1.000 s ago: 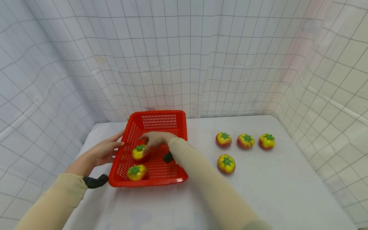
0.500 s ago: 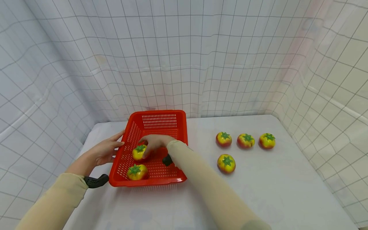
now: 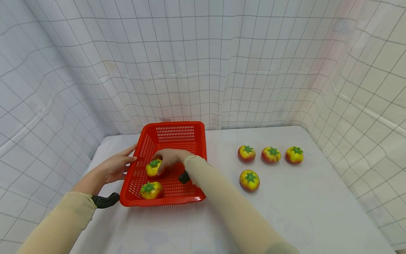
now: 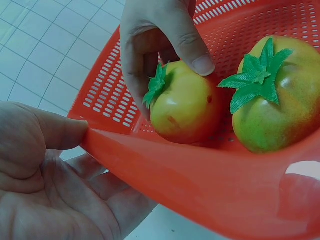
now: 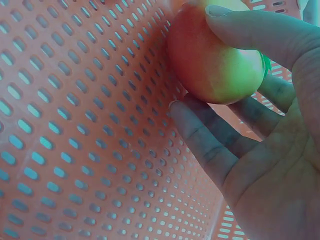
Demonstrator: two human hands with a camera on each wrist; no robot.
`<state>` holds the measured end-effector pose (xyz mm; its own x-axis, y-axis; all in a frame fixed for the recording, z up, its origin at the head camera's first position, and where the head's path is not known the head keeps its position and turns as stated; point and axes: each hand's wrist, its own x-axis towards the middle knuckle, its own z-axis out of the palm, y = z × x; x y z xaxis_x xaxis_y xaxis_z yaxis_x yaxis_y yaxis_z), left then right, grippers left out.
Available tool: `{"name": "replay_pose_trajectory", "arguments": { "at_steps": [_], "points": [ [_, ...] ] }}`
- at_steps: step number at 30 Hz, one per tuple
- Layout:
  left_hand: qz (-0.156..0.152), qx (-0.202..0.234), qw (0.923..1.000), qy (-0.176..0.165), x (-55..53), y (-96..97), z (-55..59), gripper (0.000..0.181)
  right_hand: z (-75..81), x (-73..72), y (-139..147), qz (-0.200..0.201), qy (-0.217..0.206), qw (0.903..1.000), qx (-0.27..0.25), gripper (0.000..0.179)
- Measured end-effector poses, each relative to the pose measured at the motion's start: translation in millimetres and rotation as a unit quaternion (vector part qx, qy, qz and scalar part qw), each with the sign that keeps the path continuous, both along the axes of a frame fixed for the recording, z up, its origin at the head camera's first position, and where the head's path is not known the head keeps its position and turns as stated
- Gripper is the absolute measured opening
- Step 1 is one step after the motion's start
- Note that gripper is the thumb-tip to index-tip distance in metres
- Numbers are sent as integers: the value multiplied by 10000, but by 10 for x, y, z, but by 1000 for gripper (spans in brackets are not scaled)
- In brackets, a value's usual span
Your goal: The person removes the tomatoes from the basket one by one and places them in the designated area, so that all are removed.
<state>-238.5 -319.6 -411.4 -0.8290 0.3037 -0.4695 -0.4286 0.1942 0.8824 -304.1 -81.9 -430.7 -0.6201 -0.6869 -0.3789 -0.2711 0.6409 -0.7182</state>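
Observation:
A red plastic basket (image 3: 171,201) with slotted walls stands on the left part of the table. My left hand (image 3: 115,168) holds its left rim, the thumb on the rim and the fingers outside and below it. Inside the basket my right hand (image 3: 171,157) grips an artificial tomato (image 4: 185,105), yellow and red with a green leafy top. The right wrist view shows the thumb on one side of this tomato (image 5: 215,60) and fingers on the other. A second tomato (image 3: 152,191) sits in the basket's near left corner, untouched.
On the white table (image 3: 304,208), to the right of the basket, are several more tomatoes: a back row with a left one (image 3: 246,154), a middle one (image 3: 271,155) and a right one (image 3: 294,155), plus one nearer (image 3: 249,180). Grid-patterned curtains (image 3: 203,70) enclose the back and sides.
My right hand has lowered slightly and its fingers have drawn in around the tomato in the basket. The left hand, the basket and the other tomatoes stay where they were.

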Motion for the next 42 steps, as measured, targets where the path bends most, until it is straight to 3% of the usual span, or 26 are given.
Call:
{"name": "replay_pose_trajectory", "arguments": {
  "at_steps": [9,22,29,36,42],
  "points": [
    [12,-42,10000,26,11,6,8,71,109,-39,92,83,153,9997,-193,58],
    [19,-22,10000,29,-23,-2,-15,70,294,-94,333,24,-139,9968,-782,58],
    [46,-14,10000,44,-13,-6,-6,71,402,-147,499,62,-322,9937,-1069,50],
    [62,42,10000,46,6,-1,12,72,533,-169,733,81,239,9962,-839,51],
    [63,11,9999,92,13,6,7,72,639,-170,962,98,248,9958,-879,53]
  ]
}}
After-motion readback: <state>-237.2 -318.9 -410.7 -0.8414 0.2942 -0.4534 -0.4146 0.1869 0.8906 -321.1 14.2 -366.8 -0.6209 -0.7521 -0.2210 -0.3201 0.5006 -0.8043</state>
